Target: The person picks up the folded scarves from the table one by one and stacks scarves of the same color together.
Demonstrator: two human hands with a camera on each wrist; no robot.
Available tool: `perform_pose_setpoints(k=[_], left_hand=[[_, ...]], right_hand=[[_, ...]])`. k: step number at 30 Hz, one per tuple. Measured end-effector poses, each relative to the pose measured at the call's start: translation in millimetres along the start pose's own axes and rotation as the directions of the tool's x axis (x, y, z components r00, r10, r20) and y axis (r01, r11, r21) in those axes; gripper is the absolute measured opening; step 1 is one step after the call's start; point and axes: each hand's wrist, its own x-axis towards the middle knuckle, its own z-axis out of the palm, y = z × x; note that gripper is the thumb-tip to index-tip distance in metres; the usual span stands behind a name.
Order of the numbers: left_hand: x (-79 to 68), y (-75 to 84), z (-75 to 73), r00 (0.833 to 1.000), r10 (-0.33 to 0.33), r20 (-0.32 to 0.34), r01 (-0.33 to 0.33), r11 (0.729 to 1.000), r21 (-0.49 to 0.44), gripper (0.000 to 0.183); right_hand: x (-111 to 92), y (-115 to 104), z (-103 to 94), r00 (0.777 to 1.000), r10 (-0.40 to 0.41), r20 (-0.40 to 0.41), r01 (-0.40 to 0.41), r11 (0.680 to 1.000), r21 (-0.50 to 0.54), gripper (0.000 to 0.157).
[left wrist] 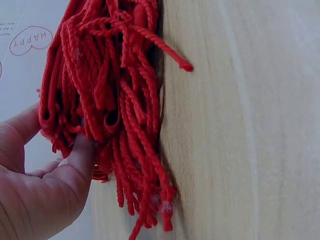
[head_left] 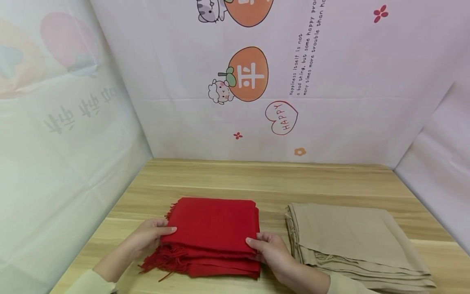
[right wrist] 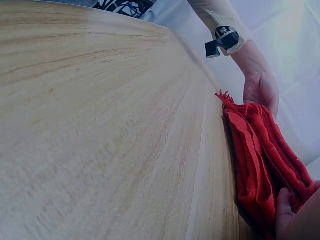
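A folded red scarf (head_left: 214,224) with twisted fringe lies on the table in the head view, its layers stacked and the fringe spilling out at the near left. My left hand (head_left: 147,235) grips its left edge, thumb on the top layer. At the right edge my right hand (head_left: 273,252) holds the fold, thumb on top and the other fingers partly hidden at the side. In the left wrist view, fingers reach in among the layers beside the hanging fringe (left wrist: 142,120). The right wrist view shows the upper layers standing apart from the lower ones.
To the right of the red scarf lies a folded beige cloth (head_left: 356,234) with some fringe along its near side. Both rest on a wood-grain table (head_left: 264,175). White printed sheets (head_left: 176,118) enclose the table at the back and both sides.
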Motion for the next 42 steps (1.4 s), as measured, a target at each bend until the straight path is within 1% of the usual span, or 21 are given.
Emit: perform_pose_setpoints(k=[4, 8, 16, 23, 30, 33, 36, 39, 42], left_hand=[[2.1, -1.7, -1.6, 0.999, -0.010, 0.037, 0.012, 0.999, -0.049, 0.013], [4.1, -3.2, -3.0, 0.998, -0.010, 0.055, 0.013, 0.998, -0.054, 0.017], [3.6, -2.7, -2.7, 0.998, -0.004, 0.055, 0.004, 1.000, 0.005, 0.021], [1.9, -0.8, -2.4, 0.998, -0.015, 0.056, 0.013, 1.000, 0.025, 0.021], [2.8, 3.3, -5.0, 0.996, -0.033, 0.082, 0.030, 0.999, 0.043, 0.020], [3.0, 4.3, -5.8, 0.996, -0.035, 0.087, 0.029, 0.997, 0.068, 0.023], [2.7, 5.3, -6.5, 0.997, -0.034, 0.074, 0.026, 0.993, 0.113, 0.025], [2.8, 6.2, -7.5, 0.998, -0.031, 0.056, 0.022, 0.987, 0.162, 0.029], [2.7, 8.6, -9.0, 0.999, -0.023, 0.022, 0.018, 0.974, 0.226, 0.040]], right_hand=[[-1, 0, -0.8, 1.000, 0.010, 0.013, -0.011, 1.000, 0.016, 0.046], [-2, 0, -1.4, 1.000, 0.018, 0.026, -0.019, 0.999, 0.028, 0.044], [-1, 2, -3.0, 0.999, 0.027, 0.027, -0.028, 0.999, 0.034, 0.042], [-1, 2, -3.6, 0.999, 0.030, 0.036, -0.031, 0.999, 0.029, 0.044], [-3, 2, -5.6, 0.998, 0.027, 0.057, -0.030, 0.999, 0.040, 0.043], [-3, 1, -6.2, 0.998, 0.032, 0.058, -0.034, 0.999, 0.042, 0.044], [-4, 0, -6.8, 0.998, 0.039, 0.059, -0.041, 0.998, 0.044, 0.045], [-6, -1, -8.1, 0.997, 0.041, 0.064, -0.043, 0.998, 0.039, 0.046], [-7, -3, -10.3, 0.997, 0.041, 0.071, -0.043, 0.999, 0.024, 0.049]])
